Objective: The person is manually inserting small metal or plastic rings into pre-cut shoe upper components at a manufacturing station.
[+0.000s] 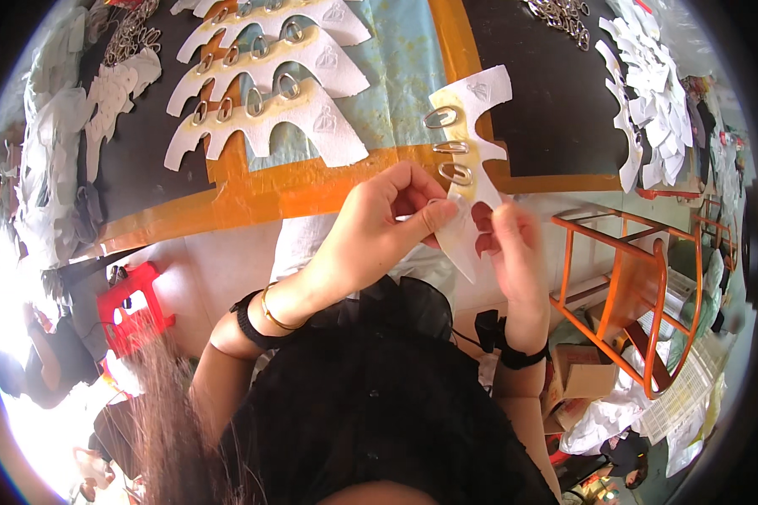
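I hold a white scalloped fabric piece (472,126) upright over the table's front edge. It carries three oval metal rings (452,147) threaded through its tabs. My left hand (379,231) pinches its lower part from the left. My right hand (514,244) grips the lower tab from the right, thumb pressed on the fabric. Both wrists wear black bands, and a gold bangle sits on the left one.
Finished white pieces with rings (269,109) lie stacked at the table's back left. A pile of blank white pieces (648,93) sits at the right, loose metal rings (560,13) behind it. An orange metal rack (623,295) stands at right, a red stool (135,307) at left.
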Demonstrator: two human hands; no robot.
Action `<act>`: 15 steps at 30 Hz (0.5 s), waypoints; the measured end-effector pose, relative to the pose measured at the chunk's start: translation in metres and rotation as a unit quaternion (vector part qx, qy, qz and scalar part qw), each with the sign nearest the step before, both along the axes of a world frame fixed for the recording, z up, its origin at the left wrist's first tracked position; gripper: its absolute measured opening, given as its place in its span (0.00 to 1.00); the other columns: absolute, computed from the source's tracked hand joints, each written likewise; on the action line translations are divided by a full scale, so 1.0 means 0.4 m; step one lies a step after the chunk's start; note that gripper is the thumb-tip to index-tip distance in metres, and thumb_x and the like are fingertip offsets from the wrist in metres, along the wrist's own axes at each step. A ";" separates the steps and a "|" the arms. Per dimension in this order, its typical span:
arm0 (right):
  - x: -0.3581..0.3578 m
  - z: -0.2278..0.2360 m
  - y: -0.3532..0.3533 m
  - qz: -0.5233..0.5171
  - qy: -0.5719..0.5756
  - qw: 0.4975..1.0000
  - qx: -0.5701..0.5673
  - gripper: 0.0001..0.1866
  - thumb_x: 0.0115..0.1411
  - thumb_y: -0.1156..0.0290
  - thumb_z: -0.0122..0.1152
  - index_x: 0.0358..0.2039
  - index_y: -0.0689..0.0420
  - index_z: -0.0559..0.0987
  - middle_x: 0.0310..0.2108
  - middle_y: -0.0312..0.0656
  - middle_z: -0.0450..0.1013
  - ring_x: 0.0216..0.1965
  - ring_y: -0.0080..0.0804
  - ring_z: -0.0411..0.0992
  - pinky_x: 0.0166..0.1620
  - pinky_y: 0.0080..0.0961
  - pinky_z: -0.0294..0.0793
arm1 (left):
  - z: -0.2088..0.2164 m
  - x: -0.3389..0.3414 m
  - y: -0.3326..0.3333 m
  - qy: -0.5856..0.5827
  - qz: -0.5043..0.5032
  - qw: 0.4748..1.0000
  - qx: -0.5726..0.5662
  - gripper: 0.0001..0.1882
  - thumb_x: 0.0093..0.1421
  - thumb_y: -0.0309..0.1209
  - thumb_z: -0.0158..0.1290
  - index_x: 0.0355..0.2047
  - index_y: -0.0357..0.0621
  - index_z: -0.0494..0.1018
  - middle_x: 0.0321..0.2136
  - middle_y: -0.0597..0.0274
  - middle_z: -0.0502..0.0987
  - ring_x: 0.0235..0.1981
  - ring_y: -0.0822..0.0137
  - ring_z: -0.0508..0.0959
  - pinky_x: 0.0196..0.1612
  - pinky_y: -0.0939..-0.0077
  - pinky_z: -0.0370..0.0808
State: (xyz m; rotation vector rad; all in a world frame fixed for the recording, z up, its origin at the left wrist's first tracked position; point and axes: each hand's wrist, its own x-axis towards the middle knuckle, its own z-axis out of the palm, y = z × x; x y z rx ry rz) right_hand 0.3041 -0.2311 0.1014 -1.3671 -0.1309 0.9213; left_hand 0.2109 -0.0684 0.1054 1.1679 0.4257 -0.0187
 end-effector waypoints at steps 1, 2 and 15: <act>0.000 0.010 0.002 -0.042 0.036 0.998 0.014 0.12 0.59 0.66 0.57 0.36 0.63 0.74 0.26 0.36 0.72 0.25 0.18 0.69 0.28 0.13 0.68 | 0.002 -0.003 -0.005 0.025 -0.017 1.000 0.005 0.10 0.59 0.31 0.55 0.34 0.37 0.68 0.27 0.67 0.72 0.28 0.81 0.72 0.33 0.86 0.72; -0.001 0.005 0.000 -0.039 0.038 0.998 0.011 0.12 0.59 0.66 0.57 0.36 0.63 0.74 0.26 0.36 0.72 0.25 0.18 0.69 0.28 0.13 0.68 | 0.004 -0.007 -0.009 0.050 -0.035 0.998 0.009 0.10 0.59 0.31 0.55 0.34 0.37 0.68 0.27 0.67 0.72 0.28 0.81 0.72 0.32 0.86 0.72; -0.010 -0.017 -0.026 0.011 0.132 0.990 -0.037 0.14 0.61 0.59 0.53 0.23 0.52 0.68 0.15 0.31 0.63 0.13 0.12 0.55 0.15 0.09 0.51 | -0.115 -0.043 -0.069 0.044 -0.018 0.958 -0.284 0.16 0.66 0.35 0.40 0.49 0.37 0.66 0.40 0.64 0.72 0.40 0.73 0.72 0.43 0.79 0.72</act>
